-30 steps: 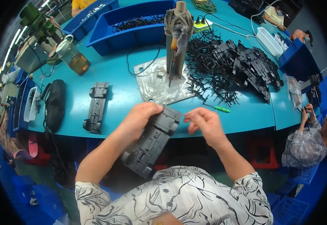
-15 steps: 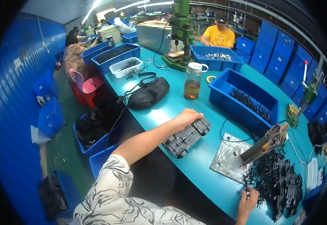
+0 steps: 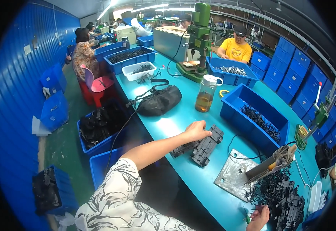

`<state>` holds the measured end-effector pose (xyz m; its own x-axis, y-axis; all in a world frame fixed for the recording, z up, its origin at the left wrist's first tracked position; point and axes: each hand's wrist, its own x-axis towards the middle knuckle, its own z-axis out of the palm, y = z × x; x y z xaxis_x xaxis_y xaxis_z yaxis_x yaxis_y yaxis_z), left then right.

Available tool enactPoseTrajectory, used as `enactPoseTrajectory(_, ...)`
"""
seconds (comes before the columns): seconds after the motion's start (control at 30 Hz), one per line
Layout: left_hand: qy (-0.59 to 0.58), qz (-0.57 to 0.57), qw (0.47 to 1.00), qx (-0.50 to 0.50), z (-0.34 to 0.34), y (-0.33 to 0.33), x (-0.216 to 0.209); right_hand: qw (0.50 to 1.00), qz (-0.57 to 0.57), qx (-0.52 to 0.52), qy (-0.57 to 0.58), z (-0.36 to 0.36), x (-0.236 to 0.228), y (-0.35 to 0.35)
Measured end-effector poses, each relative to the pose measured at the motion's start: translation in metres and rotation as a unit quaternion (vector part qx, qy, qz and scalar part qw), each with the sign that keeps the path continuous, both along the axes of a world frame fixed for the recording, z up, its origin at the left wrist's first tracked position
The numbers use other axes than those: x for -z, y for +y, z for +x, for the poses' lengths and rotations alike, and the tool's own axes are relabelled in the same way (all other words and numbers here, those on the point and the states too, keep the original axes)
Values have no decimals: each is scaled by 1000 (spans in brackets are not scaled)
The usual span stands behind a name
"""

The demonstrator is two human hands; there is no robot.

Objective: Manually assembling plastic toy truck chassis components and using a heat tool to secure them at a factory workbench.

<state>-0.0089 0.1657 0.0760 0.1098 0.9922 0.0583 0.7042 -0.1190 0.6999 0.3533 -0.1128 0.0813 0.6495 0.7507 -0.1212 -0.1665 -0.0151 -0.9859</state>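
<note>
My left hand (image 3: 197, 131) is closed on the top of a black moulded plastic chassis part (image 3: 207, 148) near the table's front edge. More black plastic (image 3: 184, 148) shows just left of it, partly behind my forearm; I cannot tell whether it is a separate piece. At the lower right, my right hand (image 3: 259, 218) has its fingers pinched together beside a heap of thin black plastic pieces (image 3: 266, 192). A small greenish thing shows at its fingertips, too small to name. Several black chassis parts (image 3: 291, 206) lie stacked beside that heap.
A metal plate with an upright post (image 3: 229, 171) stands before me. Behind it is a blue bin (image 3: 229, 111) of black pieces. A drink bottle (image 3: 205, 94), a black pouch (image 3: 160, 101) and a green drill press (image 3: 200, 42) stand farther off. A person in yellow (image 3: 235, 50) sits across.
The chassis part in my left hand has turned more upright, and a gap now shows between it and the black plastic to its left. My right hand has moved down, nearer the table's edge.
</note>
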Motion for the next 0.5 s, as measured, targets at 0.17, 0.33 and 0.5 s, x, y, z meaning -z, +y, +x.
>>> enactPoseTrajectory(0.17,84,155,984,-37,13,-24,-11,996,27,-22,80,3,4,-5)
enactPoseTrajectory(0.33,62,96,984,135,38,-82,-39,991,47,-99,77,-5,-1,-7)
enactPoseTrajectory(0.5,-124,-68,890,433,82,-153,-46,968,58,-234,-62,-32,-4,-7)
